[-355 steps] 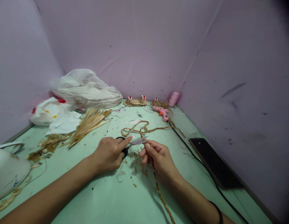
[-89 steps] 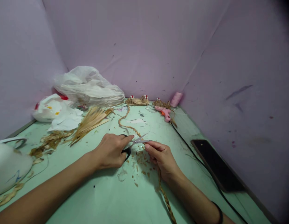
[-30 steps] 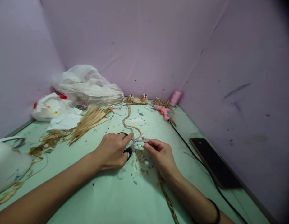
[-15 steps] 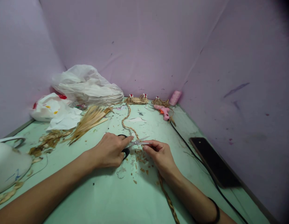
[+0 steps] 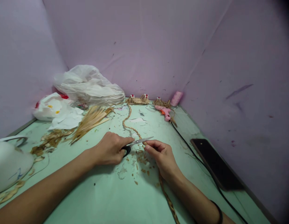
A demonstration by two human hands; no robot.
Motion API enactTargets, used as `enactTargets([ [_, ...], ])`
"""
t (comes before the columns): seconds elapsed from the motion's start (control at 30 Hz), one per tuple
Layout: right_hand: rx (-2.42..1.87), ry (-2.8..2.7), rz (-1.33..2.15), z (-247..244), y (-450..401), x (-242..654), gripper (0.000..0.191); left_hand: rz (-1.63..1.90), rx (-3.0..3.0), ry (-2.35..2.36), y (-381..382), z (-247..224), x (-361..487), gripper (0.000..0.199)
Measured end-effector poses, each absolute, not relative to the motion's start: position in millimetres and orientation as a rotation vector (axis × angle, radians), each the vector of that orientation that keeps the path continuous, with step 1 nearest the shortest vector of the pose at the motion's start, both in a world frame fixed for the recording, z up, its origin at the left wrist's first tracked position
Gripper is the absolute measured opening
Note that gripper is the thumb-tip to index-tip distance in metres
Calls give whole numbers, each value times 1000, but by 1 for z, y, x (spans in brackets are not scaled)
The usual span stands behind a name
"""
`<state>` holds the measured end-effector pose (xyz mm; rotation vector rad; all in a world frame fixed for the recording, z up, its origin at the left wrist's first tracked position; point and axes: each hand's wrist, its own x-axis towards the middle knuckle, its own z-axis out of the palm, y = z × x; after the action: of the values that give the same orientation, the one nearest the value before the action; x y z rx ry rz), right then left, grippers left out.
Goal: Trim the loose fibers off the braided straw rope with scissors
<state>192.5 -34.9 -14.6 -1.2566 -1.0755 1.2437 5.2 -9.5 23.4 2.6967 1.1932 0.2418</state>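
At the near edge, the lower length of a braided cord [image 5: 168, 200] runs out of the frame. Both forearms are cut off too, and a black band [image 5: 218, 211] on the right one shows only in part. A black cable [image 5: 231, 205] leaves at the bottom, passing beside a phone [image 5: 215, 163] with a dark screen. At the left edge a white object [image 5: 12, 166] is cropped; what it is cannot be told.

Further in, over the green worktop [image 5: 107, 199], the left hand [image 5: 109, 149] is closed around scissors [image 5: 137, 142], its fingers covering most of the black handles. The blades lie almost together, across the cord just by the right fingertips; whether they touch it is unclear. The right hand [image 5: 164, 157] pinches the cord, its grip hiding the stretch between the near and far lengths. Small scraps [image 5: 143, 158] lie below.

Beyond, the cord winds away to a woven piece [image 5: 138, 100], where its far end is hard to make out. Leftward are curled dry strips [image 5: 51, 138], a fan of straw-coloured leaves [image 5: 89, 124] and a crumpled translucent bag [image 5: 88, 84], its contents blurred. Rightward, a pink glue gun [image 5: 164, 112] partly blocks a darker woven piece [image 5: 162, 103], near a pink spool [image 5: 176, 98].
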Motion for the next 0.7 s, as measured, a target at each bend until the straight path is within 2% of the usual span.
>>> enactTargets([
  [0.23,-1193,-922,1497,-12,-34,190,13,650,2499,1343,-3,11,2,46],
  [0.4,-1130,-825,1602,-12,-32,192,31,512,2668,1332,-3,8,2,54],
  [0.53,-1068,-832,1629,-9,-32,191,24,372,2766,1333,-4,9,3,56],
  [0.7,-1130,-783,1607,-9,-32,192,21,378,2780,1367,-2,3,2,56],
])
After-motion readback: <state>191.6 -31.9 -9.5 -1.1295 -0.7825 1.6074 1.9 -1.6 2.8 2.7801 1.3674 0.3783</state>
